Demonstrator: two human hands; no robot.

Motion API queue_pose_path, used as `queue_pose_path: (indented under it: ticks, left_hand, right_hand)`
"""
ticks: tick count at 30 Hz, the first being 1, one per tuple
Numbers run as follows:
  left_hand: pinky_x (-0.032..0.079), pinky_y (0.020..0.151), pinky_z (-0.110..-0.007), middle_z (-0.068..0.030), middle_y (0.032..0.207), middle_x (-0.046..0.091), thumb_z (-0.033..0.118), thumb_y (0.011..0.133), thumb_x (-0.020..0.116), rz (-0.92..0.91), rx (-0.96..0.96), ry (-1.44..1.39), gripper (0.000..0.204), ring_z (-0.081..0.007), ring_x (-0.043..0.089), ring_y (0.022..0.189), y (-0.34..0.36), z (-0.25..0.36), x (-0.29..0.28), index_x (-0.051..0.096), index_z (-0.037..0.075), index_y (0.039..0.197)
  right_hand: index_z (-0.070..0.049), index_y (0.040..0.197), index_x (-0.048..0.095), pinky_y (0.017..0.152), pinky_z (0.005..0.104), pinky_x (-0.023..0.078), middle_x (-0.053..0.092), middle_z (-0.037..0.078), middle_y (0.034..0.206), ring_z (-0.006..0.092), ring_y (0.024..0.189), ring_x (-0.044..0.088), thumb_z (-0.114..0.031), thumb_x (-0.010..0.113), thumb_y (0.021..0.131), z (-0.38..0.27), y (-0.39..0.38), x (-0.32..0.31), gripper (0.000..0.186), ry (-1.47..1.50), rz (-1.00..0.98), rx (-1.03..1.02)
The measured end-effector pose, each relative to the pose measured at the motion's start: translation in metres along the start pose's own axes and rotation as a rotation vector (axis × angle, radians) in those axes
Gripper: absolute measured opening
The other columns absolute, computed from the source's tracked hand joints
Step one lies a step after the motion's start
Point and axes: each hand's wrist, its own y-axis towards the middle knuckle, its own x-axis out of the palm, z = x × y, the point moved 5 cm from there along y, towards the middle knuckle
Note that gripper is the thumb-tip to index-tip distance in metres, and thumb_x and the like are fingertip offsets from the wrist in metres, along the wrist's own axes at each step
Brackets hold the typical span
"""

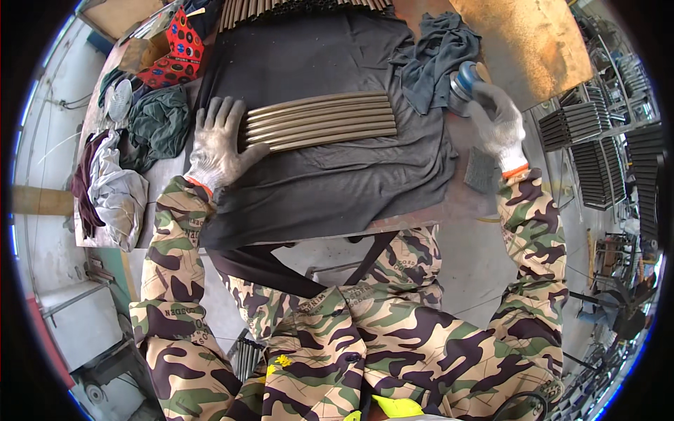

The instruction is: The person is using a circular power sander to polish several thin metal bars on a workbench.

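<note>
A row of several slim, bronze-brown metal tubes (323, 121) lies side by side on the black cloth (309, 63) over the table. At their left ends my left hand (220, 137), in a greyish-white knit glove, rests with fingers spread and the thumb against the nearest tube. My right hand (500, 119), gloved alike, is bent in a curve at the table's right, fingertips and thumb closed on the side of a blue and silver round can (462, 84). What the can holds cannot be made out.
Many more tubes (302, 8) are stacked at the far edge. A dark blue-grey rag (442, 52) and a grey pad (480, 170) lie right. Crumpled cloths (158, 123) and a red patterned box (184, 45) stand left. Racks of dark tubes (579, 126) stand beyond the table's right.
</note>
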Motion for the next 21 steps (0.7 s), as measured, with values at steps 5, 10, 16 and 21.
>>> queue_pose_path:
  ticks: [5, 10, 16, 21]
  left_hand:
    - [0.034, 0.124, -0.058, -0.0265, 0.152, 0.057, 0.056, 0.092, 0.075, 0.199, 0.032, -0.020, 0.085, -0.0459, 0.048, 0.146, 0.011, 0.020, 0.020, 0.054, -0.004, 0.150]
    - [0.035, 0.123, -0.060, -0.0250, 0.150, 0.059, 0.055, 0.095, 0.072, 0.215, 0.003, -0.023, 0.077, -0.0443, 0.051, 0.143, 0.006, 0.023, 0.014, 0.058, 0.001, 0.148]
    - [0.032, 0.125, -0.063, -0.0268, 0.154, 0.056, 0.048, 0.100, 0.068, 0.149, -0.016, -0.119, 0.069, -0.0506, 0.048, 0.145, 0.010, 0.024, 0.014, 0.057, 0.008, 0.155]
    - [0.035, 0.123, -0.060, -0.0224, 0.144, 0.060, 0.039, 0.098, 0.069, 0.305, -0.044, -0.072, 0.059, -0.0436, 0.052, 0.139, 0.018, 0.025, 0.035, 0.060, -0.001, 0.140]
  right_hand:
    - [-0.018, 0.155, 0.055, 0.114, 0.0530, 0.052, 0.061, 0.021, 0.150, 0.0443, 0.138, 0.061, -0.055, 0.083, 0.086, 0.003, 0.071, 0.005, 0.084, -0.617, 0.030, 0.012]
    - [-0.015, 0.146, 0.065, 0.111, 0.0487, 0.054, 0.071, 0.023, 0.138, 0.0425, 0.131, 0.067, -0.051, 0.080, 0.085, 0.001, 0.102, 0.024, 0.072, -0.702, -0.191, 0.228]
    - [-0.011, 0.117, 0.077, 0.091, 0.0429, 0.058, 0.076, 0.016, 0.106, 0.0341, 0.101, 0.075, -0.047, 0.087, 0.084, -0.048, 0.090, -0.041, 0.049, -0.596, 0.114, 0.097]
    - [-0.009, 0.130, 0.073, 0.100, 0.0424, 0.057, 0.075, 0.019, 0.123, 0.0334, 0.112, 0.074, -0.037, 0.079, 0.093, -0.116, 0.063, -0.007, 0.047, -0.584, -0.056, -0.158]
